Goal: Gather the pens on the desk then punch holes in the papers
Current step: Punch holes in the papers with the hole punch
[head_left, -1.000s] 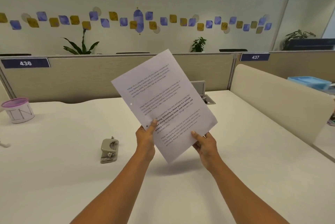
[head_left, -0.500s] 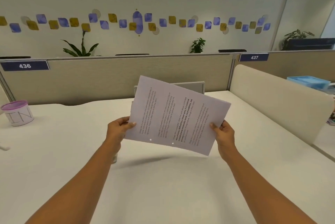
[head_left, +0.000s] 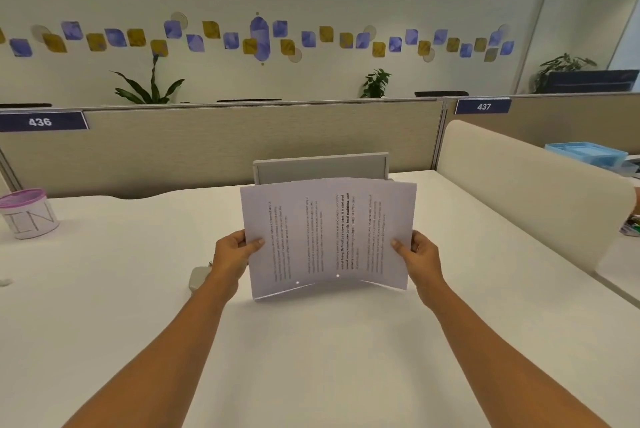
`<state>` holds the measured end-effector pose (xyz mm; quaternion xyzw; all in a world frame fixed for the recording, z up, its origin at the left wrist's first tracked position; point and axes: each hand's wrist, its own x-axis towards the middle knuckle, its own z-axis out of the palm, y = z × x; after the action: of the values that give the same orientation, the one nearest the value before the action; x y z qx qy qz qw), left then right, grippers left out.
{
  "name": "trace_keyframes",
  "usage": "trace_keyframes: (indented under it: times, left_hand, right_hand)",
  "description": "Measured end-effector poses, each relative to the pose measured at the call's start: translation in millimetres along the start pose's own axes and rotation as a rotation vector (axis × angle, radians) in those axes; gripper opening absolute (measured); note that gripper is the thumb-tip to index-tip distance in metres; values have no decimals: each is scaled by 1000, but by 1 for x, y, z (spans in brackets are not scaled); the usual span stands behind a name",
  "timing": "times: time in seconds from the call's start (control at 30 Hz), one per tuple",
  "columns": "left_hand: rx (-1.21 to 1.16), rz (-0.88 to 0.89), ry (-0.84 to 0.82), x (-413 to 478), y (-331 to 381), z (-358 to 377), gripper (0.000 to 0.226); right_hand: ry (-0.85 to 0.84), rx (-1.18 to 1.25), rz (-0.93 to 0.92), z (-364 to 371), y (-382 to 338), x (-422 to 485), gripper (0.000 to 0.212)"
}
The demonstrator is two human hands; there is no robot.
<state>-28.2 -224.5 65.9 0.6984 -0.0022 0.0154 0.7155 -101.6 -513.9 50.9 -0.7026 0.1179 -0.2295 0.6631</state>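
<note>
Head view shows the papers (head_left: 329,237) held upright above the white desk (head_left: 311,358), turned sideways, two punched holes near the lower edge. Left hand (head_left: 235,251) pinches the left edge, right hand (head_left: 417,252) pinches the right edge. A hole punch (head_left: 198,278) sits partly hidden behind the left wrist. A pink-rimmed cup (head_left: 27,214) stands far left.

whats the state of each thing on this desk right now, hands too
papers, held upright and bowed, two punched holes near the lower edge
left hand, grips the papers' left edge
right hand, grips the papers' right edge
hole punch, lying on the desk, mostly hidden behind the left wrist
pink-rimmed cup, upright at the desk's far left
</note>
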Motion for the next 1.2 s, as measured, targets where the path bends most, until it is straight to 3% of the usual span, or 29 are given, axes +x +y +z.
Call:
trace_keyframes:
  times: [0.27, 0.47, 0.73, 0.9, 1.03, 1.1, 1.2]
  left_hand:
    - [-9, 90, 35, 2, 17, 2, 24]
    - [81, -7, 41, -8, -4, 8, 14]
    - [147, 37, 101, -7, -4, 11, 21]
    - [52, -14, 161, -6, -7, 19, 25]
    - [-81, -77, 185, -8, -11, 29, 26]
    - [-151, -99, 197, -9, -12, 34, 27]
    - [-215, -118, 192, -14, -15, 40, 28]
  right_hand:
    - [28, 6, -21, 1, -12, 5, 18]
    - [47, -134, 63, 0, 18, -10, 28]
    - [377, -295, 54, -1, 25, -9, 18]
    - [159, -287, 161, 7, 28, -12, 16]
    - [-114, -232, 392, 28, 17, -17, 38]
    - [-194, -130, 495, 39, 11, -17, 46]
    - [-224, 106, 497, 52, 5, -16, 37]
